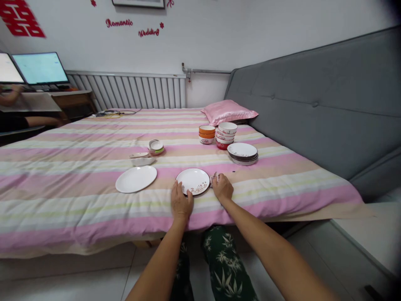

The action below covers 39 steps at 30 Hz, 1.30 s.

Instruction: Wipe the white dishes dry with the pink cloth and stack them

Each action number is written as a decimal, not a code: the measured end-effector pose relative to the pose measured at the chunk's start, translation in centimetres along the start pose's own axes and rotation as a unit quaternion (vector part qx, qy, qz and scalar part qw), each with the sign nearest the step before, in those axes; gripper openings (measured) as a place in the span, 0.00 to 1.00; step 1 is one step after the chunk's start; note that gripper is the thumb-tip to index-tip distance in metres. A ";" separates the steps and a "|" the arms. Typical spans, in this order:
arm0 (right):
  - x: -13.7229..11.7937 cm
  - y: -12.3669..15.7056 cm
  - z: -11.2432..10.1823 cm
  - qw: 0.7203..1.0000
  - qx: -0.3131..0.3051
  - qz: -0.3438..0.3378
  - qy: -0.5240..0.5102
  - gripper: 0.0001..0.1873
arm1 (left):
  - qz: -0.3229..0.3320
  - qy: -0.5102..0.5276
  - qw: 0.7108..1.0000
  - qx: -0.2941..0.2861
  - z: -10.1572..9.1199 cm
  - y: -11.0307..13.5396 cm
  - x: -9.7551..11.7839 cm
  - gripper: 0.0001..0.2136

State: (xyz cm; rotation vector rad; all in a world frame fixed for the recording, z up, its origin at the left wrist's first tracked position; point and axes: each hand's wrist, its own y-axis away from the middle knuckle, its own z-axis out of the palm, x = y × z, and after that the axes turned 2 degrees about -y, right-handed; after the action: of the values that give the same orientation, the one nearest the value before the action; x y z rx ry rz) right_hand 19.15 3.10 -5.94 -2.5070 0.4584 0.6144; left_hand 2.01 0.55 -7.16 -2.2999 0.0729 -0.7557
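A round white plate [194,179] with a dark rim and brown floral print lies flat on the striped bed sheet in front of me. My left hand [181,201] grips its near left edge, thumb at the front rim and fingers along the side. At the plate's right edge, my right hand [223,187] is closed on a small crumpled, whitish patterned cloth [214,179], mostly covered by the fingers. A plain white oval plate [136,179] rests to the left. To the right stands a stack of plates [242,151], the top one with similar print.
Behind are orange-topped bowls [207,130] and a taller stack of white and red bowls [226,133]. Small dishes [156,146] and a shallow white dish [142,160] sit further left. A pink pillow [229,111] leans near the grey headboard [313,83]. Another person's arm [11,97] shows at the desk.
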 end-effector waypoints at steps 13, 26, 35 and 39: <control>0.0 0.1 0.0 1.000 0.006 -0.006 -0.001 0.10 | 0.002 -0.001 1.000 -0.003 -0.1 0.0 0.0 0.21; 0.0 0.1 0.1 1.000 0.001 0.003 0.007 0.11 | -0.007 0.013 1.000 -0.002 0.0 0.0 0.0 0.20; -0.2 -0.1 0.2 1.000 -0.003 0.010 0.012 0.11 | -0.007 0.003 1.000 -0.008 0.1 0.0 -0.1 0.21; -0.1 -0.3 0.5 1.000 -0.013 0.016 0.014 0.12 | -0.005 -0.002 1.000 -0.009 0.3 0.0 -0.2 0.21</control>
State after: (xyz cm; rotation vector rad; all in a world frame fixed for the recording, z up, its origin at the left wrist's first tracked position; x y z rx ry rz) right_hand 19.04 3.65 -6.12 -2.5403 0.5055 0.6012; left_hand 2.01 0.72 -7.43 -2.3210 0.0660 -0.7587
